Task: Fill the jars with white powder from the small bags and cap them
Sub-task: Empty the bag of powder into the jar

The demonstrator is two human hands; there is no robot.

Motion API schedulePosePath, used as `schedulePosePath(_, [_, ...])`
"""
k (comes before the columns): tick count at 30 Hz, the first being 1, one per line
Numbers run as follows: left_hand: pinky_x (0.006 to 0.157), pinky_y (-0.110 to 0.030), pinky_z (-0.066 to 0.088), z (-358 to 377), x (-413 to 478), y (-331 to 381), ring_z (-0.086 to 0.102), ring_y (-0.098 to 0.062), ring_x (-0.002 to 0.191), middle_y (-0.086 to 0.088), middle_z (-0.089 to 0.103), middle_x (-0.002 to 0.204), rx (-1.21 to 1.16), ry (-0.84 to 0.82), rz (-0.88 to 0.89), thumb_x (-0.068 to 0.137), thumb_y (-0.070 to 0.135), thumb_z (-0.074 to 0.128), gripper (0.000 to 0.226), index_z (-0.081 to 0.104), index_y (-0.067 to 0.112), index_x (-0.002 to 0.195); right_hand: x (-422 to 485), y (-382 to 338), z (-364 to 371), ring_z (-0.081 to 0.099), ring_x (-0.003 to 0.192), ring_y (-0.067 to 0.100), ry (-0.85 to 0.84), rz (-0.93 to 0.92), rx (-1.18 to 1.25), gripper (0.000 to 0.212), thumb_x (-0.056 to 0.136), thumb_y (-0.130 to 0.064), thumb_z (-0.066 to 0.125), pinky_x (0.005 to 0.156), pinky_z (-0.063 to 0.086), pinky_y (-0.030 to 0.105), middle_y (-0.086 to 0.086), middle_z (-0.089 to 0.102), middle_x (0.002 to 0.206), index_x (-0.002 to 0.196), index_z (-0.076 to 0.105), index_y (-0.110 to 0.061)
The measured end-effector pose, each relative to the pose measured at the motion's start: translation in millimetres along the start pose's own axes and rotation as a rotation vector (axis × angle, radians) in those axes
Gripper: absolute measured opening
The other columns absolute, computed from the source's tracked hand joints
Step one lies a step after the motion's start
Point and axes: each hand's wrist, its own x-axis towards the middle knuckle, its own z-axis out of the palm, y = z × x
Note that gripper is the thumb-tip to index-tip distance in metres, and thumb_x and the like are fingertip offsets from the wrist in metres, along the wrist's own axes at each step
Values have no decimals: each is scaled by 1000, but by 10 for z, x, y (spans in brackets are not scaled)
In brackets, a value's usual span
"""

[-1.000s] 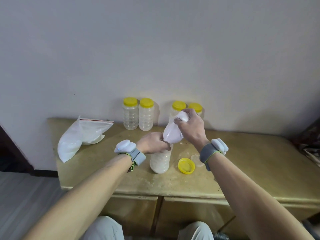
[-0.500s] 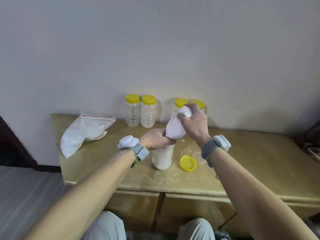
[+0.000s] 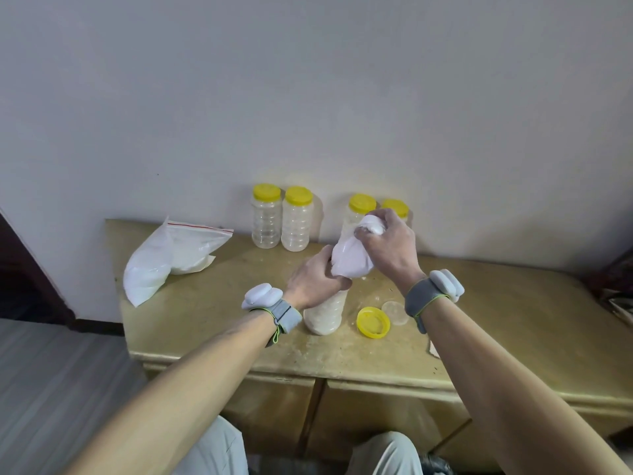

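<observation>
Four capped jars [image 3: 265,221] behind both hands [image 3: 317,281] [image 3: 390,246], tight around small bag [image 3: 349,260] atop open jar [image 3: 325,313].

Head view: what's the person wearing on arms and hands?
No sleeves; no gloves on left hand or right hand. Grey, green-trimmed left strap and right strap at the wrists, each bearing a white two-lobed unit: left pod, right pod.

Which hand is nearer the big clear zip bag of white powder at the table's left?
Left: left hand grips the open plastic jar, right of the zip bag; right hand holds the small white bag farther right.
</observation>
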Motion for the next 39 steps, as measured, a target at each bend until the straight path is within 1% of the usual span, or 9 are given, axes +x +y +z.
schedulePosePath(2, [70,-32,42,32,-23,0,58,-20,95,7,62,100,-10,25,38,66,46,61,48,56,24,108,2,-4,-16,58,109,24,-5,1,-4,33,83,-26,69,97,48,39,1,63,108,115,61,-19])
schedulePosePath(8, [74,-32,35,104,-3,-95,53,-24,100,11,45,94,70,79,101,77,40,70,34,56,23,102,-26,17,-39,58,107,22,-18,6,-3,32,84,-26,69,96,49,38,-3,61,104,115,61,-19])
schedulePosePath(12, [78,-34,42,71,11,-2,55,-24,99,4,42,113,91,116,61,71,31,78,54,46,22,114,-27,25,-33,58,109,22,-34,5,-5,33,84,-27,68,97,48,41,-3,63,107,115,61,-20])
schedulePosePath(15, [92,-42,50,-4,61,48,58,-23,105,5,46,118,83,14,7,58,39,75,69,50,27,121,-24,7,-29,57,110,23,11,-10,3,32,84,-27,67,97,47,39,-3,61,105,115,61,-20])
schedulePosePath(20, [96,-44,54,-60,181,-34,66,-15,103,9,70,108,-40,-141,-84,47,41,78,65,63,38,111,-15,28,-9,56,110,24,6,-32,-23,31,86,-26,65,97,47,40,3,63,112,116,61,-19])
schedulePosePath(25, [100,-40,52,-79,210,-51,65,-14,108,11,70,113,-132,-190,-97,49,40,82,69,62,40,115,12,44,8,56,107,22,17,-55,-28,29,87,-23,66,92,47,33,0,62,110,115,60,-21])
schedulePosePath(29, [98,-32,50,-90,227,-60,63,-12,110,11,69,115,-179,-241,-81,63,22,86,65,60,33,122,38,36,16,56,107,19,-18,-108,-50,30,86,-21,66,93,47,32,1,63,112,115,61,-22])
schedulePosePath(35, [105,-39,46,-106,249,-86,59,-14,119,11,66,124,-139,-265,-75,53,37,85,84,55,34,131,48,14,49,57,108,18,-28,-177,-91,34,85,-15,66,94,44,29,0,64,113,117,63,-23])
schedulePosePath(39, [104,-35,45,-111,268,-110,56,-15,122,8,64,128,-149,-287,-79,66,27,88,76,53,30,134,39,-19,32,60,107,14,-39,-207,-32,34,83,-14,68,95,48,31,-5,68,111,116,65,-23])
